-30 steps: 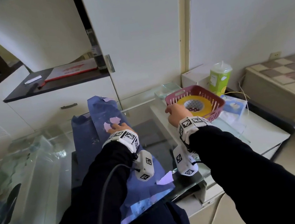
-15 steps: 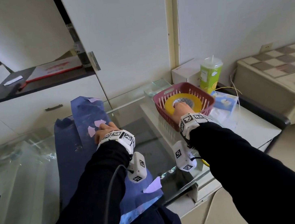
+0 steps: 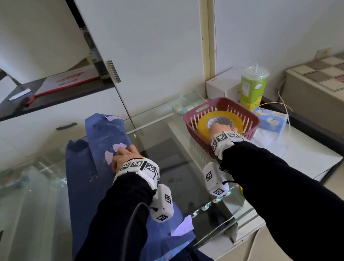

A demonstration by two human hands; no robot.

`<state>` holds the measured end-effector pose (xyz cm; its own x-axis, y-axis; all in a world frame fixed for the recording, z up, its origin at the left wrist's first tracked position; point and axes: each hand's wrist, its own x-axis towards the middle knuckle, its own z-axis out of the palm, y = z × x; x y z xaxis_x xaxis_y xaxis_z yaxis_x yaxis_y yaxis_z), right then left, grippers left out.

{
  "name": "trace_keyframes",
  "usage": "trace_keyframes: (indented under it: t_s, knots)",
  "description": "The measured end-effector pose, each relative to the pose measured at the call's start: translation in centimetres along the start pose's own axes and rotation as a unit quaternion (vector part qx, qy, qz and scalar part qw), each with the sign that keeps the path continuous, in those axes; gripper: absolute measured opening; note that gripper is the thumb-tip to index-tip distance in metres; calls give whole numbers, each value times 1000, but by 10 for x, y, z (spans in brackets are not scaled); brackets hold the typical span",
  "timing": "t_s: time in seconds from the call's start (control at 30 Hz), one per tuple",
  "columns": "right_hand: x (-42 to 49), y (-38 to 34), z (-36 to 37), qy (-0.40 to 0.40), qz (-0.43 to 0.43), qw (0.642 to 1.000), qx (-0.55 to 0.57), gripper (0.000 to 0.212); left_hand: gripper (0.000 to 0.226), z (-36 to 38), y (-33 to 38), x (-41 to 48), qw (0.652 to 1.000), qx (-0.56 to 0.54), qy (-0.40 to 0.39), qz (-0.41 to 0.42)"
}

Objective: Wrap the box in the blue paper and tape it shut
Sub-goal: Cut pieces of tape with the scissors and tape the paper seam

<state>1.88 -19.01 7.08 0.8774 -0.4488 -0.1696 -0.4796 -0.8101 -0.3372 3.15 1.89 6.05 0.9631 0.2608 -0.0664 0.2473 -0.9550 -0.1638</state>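
Left hand [image 3: 124,159]: your fingers lie flat on the blue paper [image 3: 81,187] along the glass counter [image 3: 173,174]. Right hand [image 3: 218,127]: your arm outstretched, resting on the tape roll [image 3: 202,127] in the red basket [image 3: 191,127]; fingers hidden.

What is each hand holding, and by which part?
The right hand touches the yellow tape roll at its centre hole; whether it grips cannot be told. The left hand rests on the blue paper.
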Motion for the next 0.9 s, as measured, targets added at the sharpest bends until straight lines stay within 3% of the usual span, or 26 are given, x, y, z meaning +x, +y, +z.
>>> trace_keyframes:
  t_s: [0.57,0.9]
  knots:
    - [-2,10,16,82,4,996,-18,39,57,9,-6,-11,999,7,-26,23]
    - [-15,93,-15,113,58,992,6,49,42,16,61,-61,987,28,-36,152]
